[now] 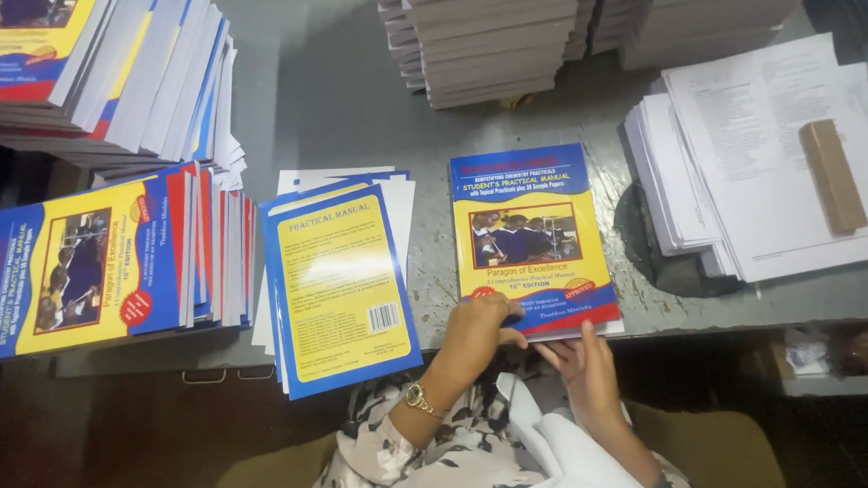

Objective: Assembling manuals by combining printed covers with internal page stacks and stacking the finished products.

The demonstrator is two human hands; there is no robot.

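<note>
Blue-and-yellow book lies face up at grey table front edge. Left hand curled, fingers pressing its lower-left corner. Right hand under the bottom edge, fingers extended, touching it; whether it actually grips, cannot tell. Back-cover stack just left.
</note>
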